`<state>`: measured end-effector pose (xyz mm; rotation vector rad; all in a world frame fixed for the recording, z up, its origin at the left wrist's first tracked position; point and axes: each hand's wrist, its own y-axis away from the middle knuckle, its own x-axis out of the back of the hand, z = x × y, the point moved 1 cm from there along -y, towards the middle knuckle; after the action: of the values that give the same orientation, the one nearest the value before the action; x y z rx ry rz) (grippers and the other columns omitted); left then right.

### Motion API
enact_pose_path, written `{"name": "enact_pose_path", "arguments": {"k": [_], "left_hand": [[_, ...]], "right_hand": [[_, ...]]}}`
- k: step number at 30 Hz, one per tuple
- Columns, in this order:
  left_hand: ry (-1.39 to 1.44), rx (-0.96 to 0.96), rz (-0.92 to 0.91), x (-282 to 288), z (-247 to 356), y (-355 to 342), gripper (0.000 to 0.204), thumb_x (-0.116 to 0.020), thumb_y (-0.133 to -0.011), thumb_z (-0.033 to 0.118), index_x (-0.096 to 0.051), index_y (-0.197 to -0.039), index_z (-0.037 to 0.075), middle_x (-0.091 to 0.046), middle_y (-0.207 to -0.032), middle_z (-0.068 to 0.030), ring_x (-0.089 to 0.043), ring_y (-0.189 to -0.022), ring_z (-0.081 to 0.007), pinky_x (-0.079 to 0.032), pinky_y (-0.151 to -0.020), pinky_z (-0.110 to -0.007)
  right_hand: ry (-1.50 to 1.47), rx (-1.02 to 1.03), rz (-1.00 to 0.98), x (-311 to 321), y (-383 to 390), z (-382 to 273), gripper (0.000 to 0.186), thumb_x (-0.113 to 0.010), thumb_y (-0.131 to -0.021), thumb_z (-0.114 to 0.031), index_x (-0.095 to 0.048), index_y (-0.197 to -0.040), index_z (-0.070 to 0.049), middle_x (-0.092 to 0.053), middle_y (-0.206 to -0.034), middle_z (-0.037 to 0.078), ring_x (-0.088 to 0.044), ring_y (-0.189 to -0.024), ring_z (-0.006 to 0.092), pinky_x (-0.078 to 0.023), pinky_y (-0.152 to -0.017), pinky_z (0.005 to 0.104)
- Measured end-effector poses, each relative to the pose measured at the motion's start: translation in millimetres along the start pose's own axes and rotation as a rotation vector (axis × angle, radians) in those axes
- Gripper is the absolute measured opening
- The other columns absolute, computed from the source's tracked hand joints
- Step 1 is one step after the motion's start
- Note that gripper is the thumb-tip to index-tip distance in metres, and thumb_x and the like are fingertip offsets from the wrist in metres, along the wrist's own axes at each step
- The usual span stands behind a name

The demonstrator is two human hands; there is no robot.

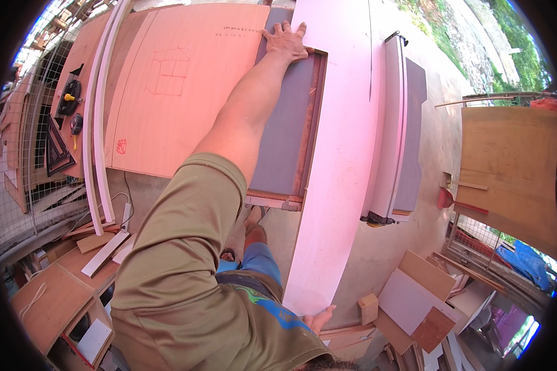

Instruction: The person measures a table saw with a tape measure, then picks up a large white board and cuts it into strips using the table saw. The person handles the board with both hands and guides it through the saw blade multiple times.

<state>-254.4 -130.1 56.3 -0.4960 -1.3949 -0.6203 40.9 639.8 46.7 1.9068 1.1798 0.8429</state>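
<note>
My left arm reaches forward, and my left hand lies palm down with its fingers spread. It rests at the far part of a grey saw-table top, against the left edge of a long white board tinted pink by the light. The board runs from the far edge toward my body. At its near end my right hand grips the board; my shirt and the board partly hide it. Along the board's right side lies a long metal fence rail. No blade shows.
Left of the table lies a wooden sheet with red pencil sketches. Beyond it are two long strips, a tape measure and a black square. Offcuts lean at lower right. A brown panel stands at right.
</note>
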Motion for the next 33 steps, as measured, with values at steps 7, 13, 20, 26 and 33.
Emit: {"name": "enact_pose_path", "arguments": {"k": [7, 13, 20, 26, 33], "left_hand": [[-0.01, 0.014, 0.018, -3, 0, -12, 0.086, -0.053, -0.094, 0.074, -0.028, -0.166, 0.034, -0.034, -0.167, -0.0172, -0.034, -0.149, -0.0428, -0.03, -0.113, -0.076], [-0.025, 0.036, 0.022, -2, 2, -19, 0.083, -0.054, -0.095, 0.072, -0.03, -0.165, 0.036, -0.035, -0.166, -0.0164, -0.034, -0.149, -0.0431, -0.03, -0.113, -0.077], [0.018, 0.067, 0.027, 3, 6, -25, 0.077, -0.058, -0.094, 0.067, -0.032, -0.163, 0.042, -0.041, -0.161, -0.0162, -0.035, -0.147, -0.041, -0.03, -0.114, -0.076], [0.038, 0.085, 0.016, 6, 5, -40, 0.078, -0.061, -0.092, 0.07, -0.035, -0.161, 0.045, -0.043, -0.159, -0.0164, -0.035, -0.147, -0.0406, -0.03, -0.115, -0.074], [0.045, 0.105, 0.041, 5, 4, -58, 0.079, -0.062, -0.091, 0.07, -0.036, -0.161, 0.044, -0.041, -0.162, -0.0147, -0.032, -0.147, -0.043, -0.03, -0.113, -0.077]], "right_hand": [[-0.031, 0.021, 0.007, -18, 5, -4, 0.073, -0.027, -0.111, -0.056, -0.044, -0.152, 0.002, -0.048, -0.157, 0.017, -0.048, -0.141, 0.0376, -0.038, -0.12, 0.0533], [-0.034, 0.006, 0.04, -34, 10, -10, 0.074, -0.028, -0.111, -0.056, -0.043, -0.153, 0.002, -0.047, -0.158, 0.018, -0.047, -0.142, 0.0372, -0.036, -0.121, 0.0526], [-0.072, 0.031, 0.004, -51, 10, -15, 0.073, -0.029, -0.111, -0.056, -0.044, -0.152, 0.002, -0.048, -0.157, 0.018, -0.047, -0.142, 0.0377, -0.035, -0.121, 0.053], [-0.084, 0.009, -0.02, -61, 7, -19, 0.073, -0.029, -0.111, -0.056, -0.044, -0.152, 0.002, -0.048, -0.157, 0.018, -0.046, -0.142, 0.0383, -0.036, -0.121, 0.0538], [-0.091, 0.005, 0.014, -83, 11, -25, 0.073, -0.029, -0.111, -0.056, -0.045, -0.152, 0.001, -0.049, -0.156, 0.018, -0.048, -0.141, 0.0384, -0.037, -0.12, 0.0541]]}}
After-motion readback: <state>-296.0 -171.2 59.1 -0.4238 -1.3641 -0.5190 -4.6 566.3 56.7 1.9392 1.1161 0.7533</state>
